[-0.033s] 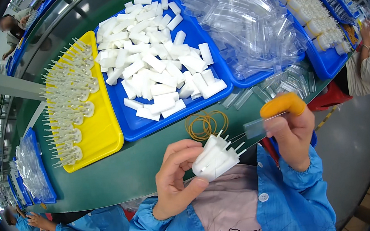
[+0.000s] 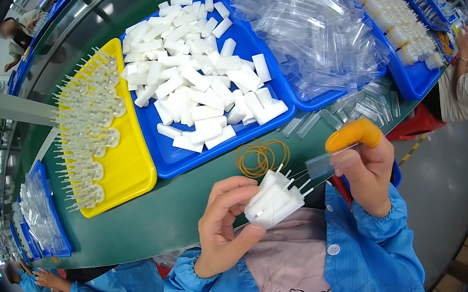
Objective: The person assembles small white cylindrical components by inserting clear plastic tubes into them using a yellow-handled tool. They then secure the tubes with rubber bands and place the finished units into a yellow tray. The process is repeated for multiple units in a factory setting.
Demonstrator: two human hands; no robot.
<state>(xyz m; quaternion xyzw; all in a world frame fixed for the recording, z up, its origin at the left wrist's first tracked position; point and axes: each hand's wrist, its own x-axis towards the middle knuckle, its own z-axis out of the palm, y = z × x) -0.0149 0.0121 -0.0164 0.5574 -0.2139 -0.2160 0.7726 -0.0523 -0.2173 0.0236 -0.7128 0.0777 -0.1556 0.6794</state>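
Surface: green work table (image 2: 155, 214) ran across the view, its straight edge bent by the lens; both ends were cut off by the dark rim.
Left hand (image 2: 226, 223): clenched around a bundle of white sticks (image 2: 273, 202), thumb below, fingers above; thin pins stood out of the bundle's upper end, their count unclear.
Right hand (image 2: 365, 168): pinched a clear plastic sleeve (image 2: 321, 164) just beside the bundle's pins; an orange finger cot (image 2: 355, 134) covered one fingertip. Whether sleeve and pins touched could not be told.
Position of bundle: held in the air before the person's chest, at the near table edge.
Rubber bands (image 2: 261, 157): a loose tan heap on the table, just beyond the hands.
Yellow tray (image 2: 132, 170): rows of clear pin-tipped parts, left of centre.
Blue tray (image 2: 172, 162): heaped white blocks, in the middle.
Second blue tray (image 2: 322, 99): clear sleeves, piled and glinting; single pieces hard to separate, some spilled on the table.
Periphery: other workers at the lower left and right rim, mostly cropped; farther trays blurred.
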